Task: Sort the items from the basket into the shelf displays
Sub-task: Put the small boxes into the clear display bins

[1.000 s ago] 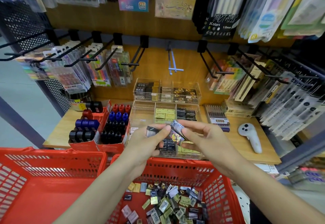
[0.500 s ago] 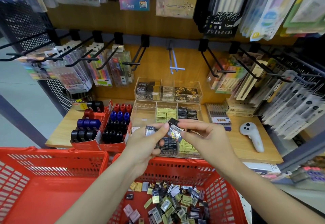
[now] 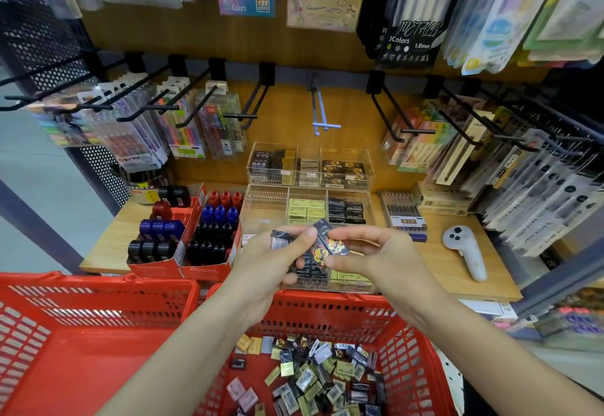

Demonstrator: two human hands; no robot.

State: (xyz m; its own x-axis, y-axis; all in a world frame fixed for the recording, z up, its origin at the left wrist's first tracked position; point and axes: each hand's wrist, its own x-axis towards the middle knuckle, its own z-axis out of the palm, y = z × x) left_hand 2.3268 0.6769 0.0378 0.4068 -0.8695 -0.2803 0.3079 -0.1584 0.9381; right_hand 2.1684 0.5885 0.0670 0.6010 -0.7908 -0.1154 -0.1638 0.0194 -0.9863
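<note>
Stationery packs are hanging from black hooks across the wooden back wall of a shop shelf [image 3: 434, 262], seen from the head camera looking down over two red baskets. Pen sets in clear sleeves [image 3: 183, 128] are dangling at the left, and dark card-backed packs [image 3: 539, 186] are crowding the right side. On the shelf, clear acrylic trays [image 3: 310, 167] are sitting in stepped rows, holding small black, gold and pale yellow boxes in separate compartments. Two red cardboard cartons [image 3: 183, 239] of black, blue and red stamps are standing just left of the trays, and a white controller [image 3: 464, 249] is lying to the right, well apart from them. Both hands are meeting above the front tray. The left hand [image 3: 268, 265] is curling around a few small dark boxes, thumb pressing on top. The right hand [image 3: 376, 258] is pinching a small black box [image 3: 327, 245] with a gold and red print between thumb and fingers, tilted, touching the stack in the other hand. Below the wrists, the right red basket [image 3: 421, 366] is holding a loose heap of small boxes [image 3: 313, 379] in black, gold and silver. The left red basket [image 3: 81, 334] is sitting beside it, rims touching.
</note>
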